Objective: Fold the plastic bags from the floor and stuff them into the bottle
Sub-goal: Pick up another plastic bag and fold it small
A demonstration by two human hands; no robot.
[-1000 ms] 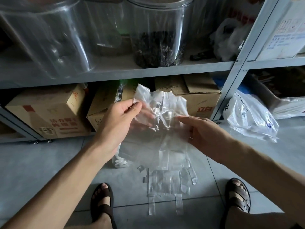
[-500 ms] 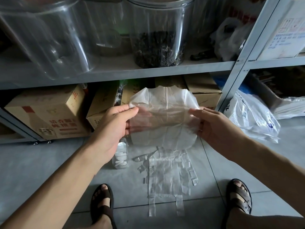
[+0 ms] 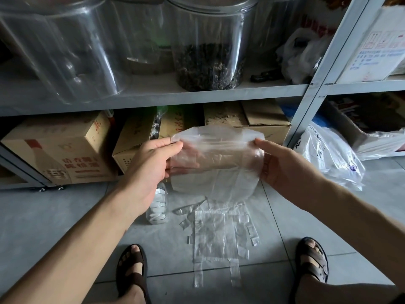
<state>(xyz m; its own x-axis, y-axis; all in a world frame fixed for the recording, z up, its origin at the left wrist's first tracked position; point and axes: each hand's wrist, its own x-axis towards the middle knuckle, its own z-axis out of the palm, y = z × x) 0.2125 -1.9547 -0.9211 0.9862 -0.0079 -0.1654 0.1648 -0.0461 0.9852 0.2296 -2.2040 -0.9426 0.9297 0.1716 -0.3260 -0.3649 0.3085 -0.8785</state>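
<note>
Stretched between my two hands, a clear plastic bag [image 3: 215, 163] hangs in the air above and just right of the bottle [image 3: 157, 207], its top edge pulled taut and its lower part sagging in a rounded curve. My left hand [image 3: 151, 165] pinches the bag's upper left corner, thumb on the near side and fingers curled behind the film, where they show through it. My right hand [image 3: 282, 167] grips the upper right edge the same way, thumb on the front and fingers tucked behind.

The bottle, small and clear, stands upright on the grey tiled floor [image 3: 54, 216], partly hidden by my left wrist; white folded pieces fill its lower part. Just right of the bottle, more clear handled bags [image 3: 219, 238] lie flat on the tiles in an overlapping pile, handle strips pointing toward me. My sandalled feet sit nearer to me than the bottle, the left foot [image 3: 132, 270] a little to its left and the right foot [image 3: 313, 260] well to its right.

Beyond the bottle stands a grey metal shelf [image 3: 197, 94]. Cardboard boxes [image 3: 59, 150] fill the level directly behind the bottle, and above them a big clear jar [image 3: 208, 51] holds something dark. Far right of the bottle, a white printed plastic bag [image 3: 328, 154] slumps on the floor against the shelf post.
</note>
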